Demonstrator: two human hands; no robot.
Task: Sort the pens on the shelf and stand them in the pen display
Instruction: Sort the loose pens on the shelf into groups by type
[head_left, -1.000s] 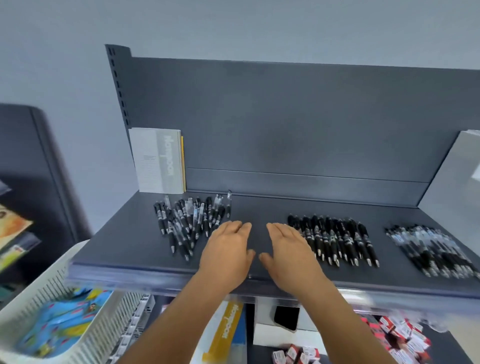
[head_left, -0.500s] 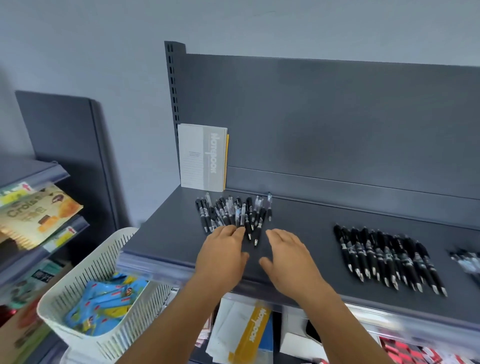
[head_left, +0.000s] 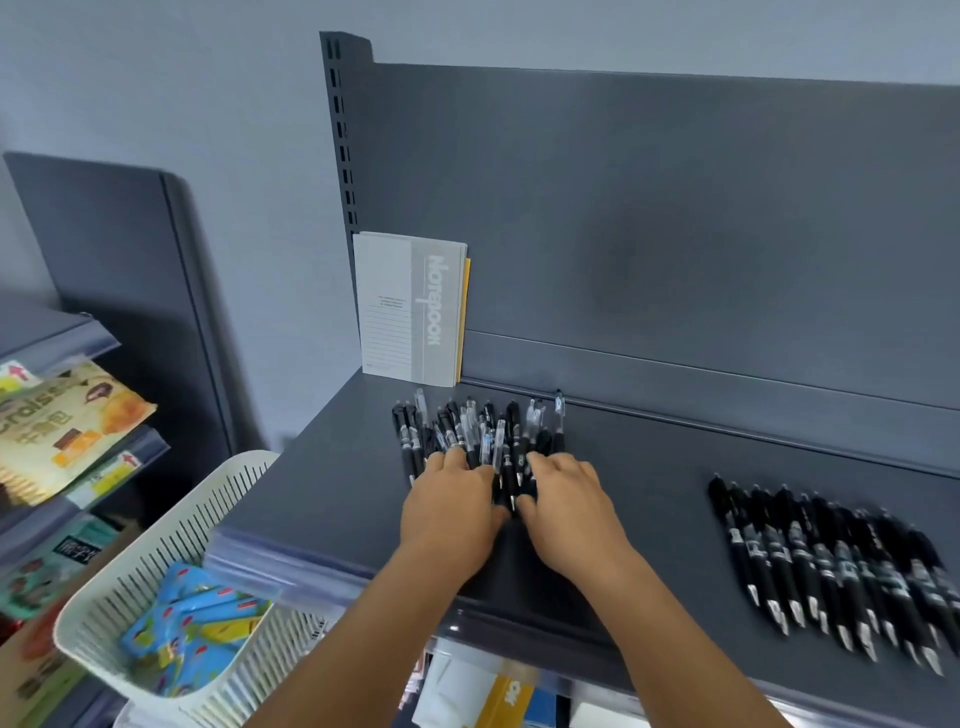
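Dark grey metal shelf (head_left: 332, 499) with a slotted upright and a flat back panel, pale wall behind. On the shelf's left part, a loose jumbled heap of black and clear-barrelled pens (head_left: 478, 434) lies flat just in front of a grey-and-white notebook (head_left: 410, 309) that stands against the back panel. Both hands are at the near edge of that heap. Left hand (head_left: 449, 512) palm down, fingers extended onto the pens' near ends, resting on them; no pen seen gripped. Right hand (head_left: 569, 501) likewise palm down, fingers spread on the heap's right side, touching pens, nothing seen pinched. A few pen tips show in the gap between the two hands. Well apart to the right, a tidy row of black pens (head_left: 831, 561) lies side by side, tips toward the shelf's front edge; slightly blurred. Below left, a white slotted plastic basket (head_left: 156, 551) holds blue packets. Further left, a second shelf unit with snack packets (head_left: 62, 426).
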